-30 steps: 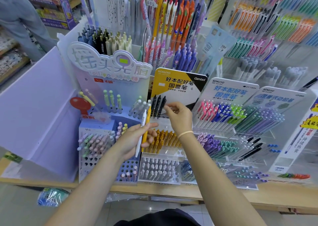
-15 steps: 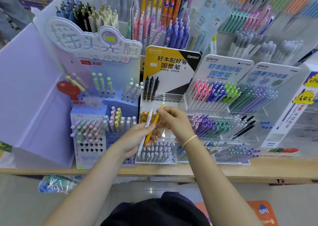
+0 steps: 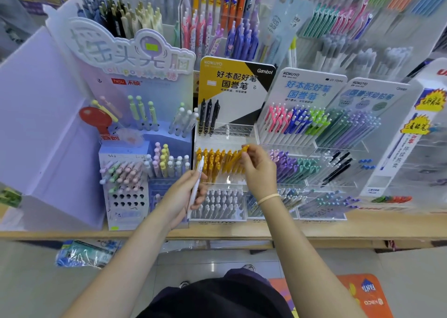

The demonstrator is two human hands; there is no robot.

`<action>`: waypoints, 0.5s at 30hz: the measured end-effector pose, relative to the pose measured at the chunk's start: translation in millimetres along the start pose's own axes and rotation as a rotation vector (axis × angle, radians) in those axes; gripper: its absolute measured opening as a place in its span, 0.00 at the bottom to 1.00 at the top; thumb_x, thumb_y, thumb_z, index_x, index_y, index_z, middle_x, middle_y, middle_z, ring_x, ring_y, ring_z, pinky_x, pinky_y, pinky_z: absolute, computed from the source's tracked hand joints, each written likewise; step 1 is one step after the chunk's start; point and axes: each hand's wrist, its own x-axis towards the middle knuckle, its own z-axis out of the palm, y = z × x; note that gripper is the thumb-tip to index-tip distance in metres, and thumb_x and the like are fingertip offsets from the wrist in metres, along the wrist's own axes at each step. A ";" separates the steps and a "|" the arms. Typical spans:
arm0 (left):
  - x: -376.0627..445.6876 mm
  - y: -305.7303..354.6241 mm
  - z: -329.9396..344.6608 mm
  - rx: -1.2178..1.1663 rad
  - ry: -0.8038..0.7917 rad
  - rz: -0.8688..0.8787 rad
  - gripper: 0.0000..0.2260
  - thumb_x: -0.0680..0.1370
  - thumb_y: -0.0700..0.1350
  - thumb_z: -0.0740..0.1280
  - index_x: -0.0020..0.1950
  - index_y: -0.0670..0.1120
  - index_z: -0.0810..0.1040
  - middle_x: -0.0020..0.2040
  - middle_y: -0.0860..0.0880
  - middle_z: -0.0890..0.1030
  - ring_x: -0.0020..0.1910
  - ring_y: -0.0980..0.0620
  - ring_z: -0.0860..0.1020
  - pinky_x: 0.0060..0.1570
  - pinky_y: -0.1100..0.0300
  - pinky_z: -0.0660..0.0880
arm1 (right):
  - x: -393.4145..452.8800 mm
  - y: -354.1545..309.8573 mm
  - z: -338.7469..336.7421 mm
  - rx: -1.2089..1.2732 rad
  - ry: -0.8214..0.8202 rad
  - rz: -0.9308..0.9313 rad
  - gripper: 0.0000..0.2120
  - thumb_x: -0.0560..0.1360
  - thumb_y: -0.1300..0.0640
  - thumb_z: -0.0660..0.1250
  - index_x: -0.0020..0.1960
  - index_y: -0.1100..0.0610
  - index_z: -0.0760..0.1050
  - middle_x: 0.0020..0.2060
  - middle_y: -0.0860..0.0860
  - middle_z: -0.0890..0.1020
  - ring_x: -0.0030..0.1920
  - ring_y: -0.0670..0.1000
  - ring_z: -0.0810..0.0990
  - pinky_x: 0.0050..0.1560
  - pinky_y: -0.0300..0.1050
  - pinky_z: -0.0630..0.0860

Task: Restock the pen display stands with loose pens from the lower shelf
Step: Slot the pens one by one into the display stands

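My right hand [image 3: 258,170] pinches a yellow pen [image 3: 238,156] by its top and holds it at the right end of the yellow pen row [image 3: 212,162] in the clear Kokuyo stand [image 3: 232,130]. My left hand [image 3: 183,194] grips a white pen [image 3: 196,184], upright, just left of and below that row. Three black pens [image 3: 208,116] stand in the stand's top tier, with several open holes to their right. White pens [image 3: 217,202] fill the bottom tier.
A lilac lollipop-pen stand [image 3: 125,172] sits to the left, with a large lilac box [image 3: 41,129] beyond it. More Kokuyo stands [image 3: 314,129] crowd the right. The wooden shelf edge [image 3: 338,230] runs across; a plastic pack [image 3: 84,253] lies on the lower shelf.
My right hand took the yellow pen from my left hand and carried it right, to the yellow row. My left hand now holds only the white pen. The view moved closer.
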 end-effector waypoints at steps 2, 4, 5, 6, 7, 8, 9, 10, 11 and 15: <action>-2.7 -2.7 -1.5 0.010 0.010 0.009 0.10 0.86 0.47 0.56 0.55 0.43 0.73 0.34 0.48 0.73 0.29 0.53 0.68 0.27 0.62 0.62 | 1.8 4.2 7.2 -0.046 -0.005 -0.001 0.08 0.80 0.61 0.65 0.59 0.59 0.77 0.45 0.51 0.83 0.46 0.50 0.83 0.52 0.48 0.81; -4.6 -5.6 -2.4 0.008 0.020 0.009 0.09 0.86 0.46 0.58 0.56 0.43 0.74 0.34 0.48 0.73 0.29 0.54 0.68 0.26 0.63 0.63 | 3.2 6.3 12.4 -0.086 -0.006 -0.019 0.09 0.80 0.61 0.66 0.59 0.61 0.78 0.45 0.52 0.83 0.45 0.50 0.82 0.51 0.47 0.80; -5.1 -6.4 -2.7 0.007 0.022 0.008 0.09 0.85 0.45 0.58 0.57 0.42 0.74 0.34 0.48 0.74 0.29 0.54 0.68 0.26 0.63 0.64 | 3.8 7.0 14.3 -0.101 -0.010 -0.030 0.09 0.80 0.61 0.66 0.59 0.61 0.78 0.45 0.52 0.83 0.45 0.50 0.82 0.51 0.46 0.80; -5.5 -6.9 -2.8 0.012 0.022 0.010 0.09 0.85 0.45 0.58 0.58 0.42 0.74 0.34 0.48 0.74 0.29 0.54 0.68 0.25 0.63 0.64 | 4.4 7.0 16.1 -0.119 -0.020 -0.041 0.09 0.80 0.61 0.66 0.59 0.61 0.78 0.44 0.52 0.83 0.45 0.50 0.82 0.51 0.46 0.80; -5.5 -7.5 -2.8 0.019 0.023 0.013 0.09 0.85 0.46 0.59 0.58 0.43 0.75 0.34 0.48 0.74 0.28 0.54 0.68 0.25 0.63 0.63 | 4.8 6.5 17.4 -0.142 -0.033 -0.054 0.09 0.80 0.60 0.66 0.59 0.62 0.78 0.44 0.52 0.82 0.44 0.50 0.81 0.50 0.45 0.80; -5.5 -8.0 -2.9 0.028 0.022 0.016 0.09 0.85 0.46 0.59 0.58 0.43 0.75 0.34 0.48 0.74 0.28 0.54 0.68 0.25 0.63 0.63 | 5.5 6.3 18.5 -0.167 -0.045 -0.072 0.09 0.80 0.60 0.67 0.59 0.62 0.79 0.43 0.51 0.82 0.44 0.50 0.80 0.50 0.46 0.79; -5.6 -8.5 -2.7 0.033 0.022 0.018 0.09 0.85 0.46 0.59 0.58 0.43 0.75 0.34 0.48 0.74 0.28 0.53 0.68 0.25 0.63 0.62 | 6.6 6.7 19.4 -0.189 -0.057 -0.092 0.09 0.79 0.60 0.68 0.58 0.62 0.79 0.43 0.52 0.82 0.44 0.51 0.80 0.50 0.46 0.79; -5.6 -8.8 -2.5 0.032 0.022 0.020 0.08 0.85 0.46 0.60 0.59 0.44 0.75 0.34 0.48 0.74 0.27 0.53 0.68 0.25 0.63 0.62 | 7.8 7.6 20.3 -0.214 -0.065 -0.108 0.09 0.79 0.61 0.68 0.57 0.63 0.80 0.44 0.54 0.82 0.45 0.52 0.80 0.51 0.47 0.78; -5.6 -9.0 -2.1 0.026 0.021 0.023 0.09 0.85 0.46 0.60 0.59 0.44 0.75 0.34 0.48 0.74 0.27 0.53 0.68 0.25 0.63 0.62 | 8.2 8.5 21.3 -0.238 -0.072 -0.118 0.10 0.78 0.61 0.69 0.57 0.63 0.80 0.46 0.55 0.82 0.47 0.53 0.80 0.52 0.48 0.78; -5.0 -6.6 0.1 -0.016 0.027 0.026 0.10 0.85 0.47 0.59 0.59 0.43 0.76 0.34 0.47 0.74 0.28 0.53 0.69 0.26 0.62 0.64 | 3.2 7.9 27.1 -0.232 -0.105 -0.095 0.10 0.77 0.63 0.69 0.57 0.64 0.80 0.47 0.58 0.84 0.47 0.53 0.81 0.54 0.47 0.78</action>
